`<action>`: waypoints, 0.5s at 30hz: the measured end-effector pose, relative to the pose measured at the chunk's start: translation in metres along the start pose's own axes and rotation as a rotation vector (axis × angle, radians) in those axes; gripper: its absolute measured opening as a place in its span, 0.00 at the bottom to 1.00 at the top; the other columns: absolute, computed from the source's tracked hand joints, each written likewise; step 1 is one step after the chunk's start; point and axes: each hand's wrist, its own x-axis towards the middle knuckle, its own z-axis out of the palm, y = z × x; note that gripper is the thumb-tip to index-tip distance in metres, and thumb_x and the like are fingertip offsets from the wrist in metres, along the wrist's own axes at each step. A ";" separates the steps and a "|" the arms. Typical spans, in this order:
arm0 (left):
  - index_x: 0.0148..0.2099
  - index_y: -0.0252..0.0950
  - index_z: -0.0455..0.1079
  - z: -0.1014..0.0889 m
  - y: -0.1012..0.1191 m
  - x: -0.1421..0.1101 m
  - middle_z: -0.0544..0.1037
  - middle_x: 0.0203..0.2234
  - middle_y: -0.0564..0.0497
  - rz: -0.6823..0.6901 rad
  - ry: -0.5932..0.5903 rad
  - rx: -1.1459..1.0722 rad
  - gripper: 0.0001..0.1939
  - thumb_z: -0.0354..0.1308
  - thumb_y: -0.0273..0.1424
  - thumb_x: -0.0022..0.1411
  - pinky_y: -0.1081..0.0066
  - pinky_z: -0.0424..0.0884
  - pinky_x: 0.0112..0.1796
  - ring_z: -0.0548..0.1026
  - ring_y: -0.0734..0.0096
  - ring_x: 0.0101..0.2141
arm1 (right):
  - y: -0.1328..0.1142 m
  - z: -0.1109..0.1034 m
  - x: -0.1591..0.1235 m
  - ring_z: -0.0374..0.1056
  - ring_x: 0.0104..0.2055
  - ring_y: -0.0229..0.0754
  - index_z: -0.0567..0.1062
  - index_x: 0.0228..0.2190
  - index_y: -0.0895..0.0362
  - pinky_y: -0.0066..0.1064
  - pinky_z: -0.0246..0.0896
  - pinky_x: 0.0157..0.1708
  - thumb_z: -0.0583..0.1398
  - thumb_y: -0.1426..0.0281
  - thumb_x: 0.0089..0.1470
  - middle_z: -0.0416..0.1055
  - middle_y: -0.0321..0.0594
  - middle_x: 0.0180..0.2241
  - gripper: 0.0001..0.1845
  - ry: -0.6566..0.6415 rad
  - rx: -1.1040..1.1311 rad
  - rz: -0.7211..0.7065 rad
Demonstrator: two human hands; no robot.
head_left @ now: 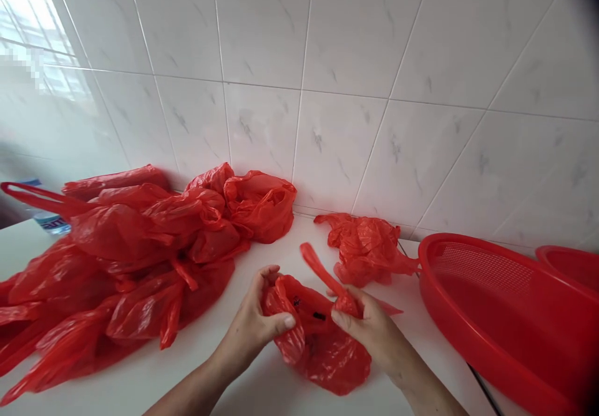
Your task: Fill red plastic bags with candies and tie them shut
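A thin red plastic bag (337,357) with small dark print hangs between my two hands, just above the white tabletop. My left hand (262,316) is closed on the bag's left side, its thumb pressed over the crumpled film. On the other side my right hand (362,319) grips the bunched upper right part, and a handle strip sticks up from it. The bag's mouth is partly spread between the hands. Behind it lies a crumpled red plastic bag (367,247), touched by neither hand.
A large pile of red plastic bags (126,266) covers the left of the white table (262,391). A red plastic basket (491,316) stands at the right, with another red basket (571,266) behind. A bottle (52,222) is partly hidden at far left. A tiled wall (346,135) closes the back.
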 end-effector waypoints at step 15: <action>0.33 0.32 0.70 0.003 0.009 0.002 0.72 0.24 0.52 -0.190 0.029 -0.510 0.14 0.59 0.40 0.61 0.78 0.64 0.28 0.68 0.76 0.25 | -0.007 -0.007 0.002 0.61 0.25 0.34 0.73 0.30 0.50 0.33 0.64 0.36 0.63 0.67 0.51 0.60 0.28 0.19 0.03 0.004 0.874 -0.084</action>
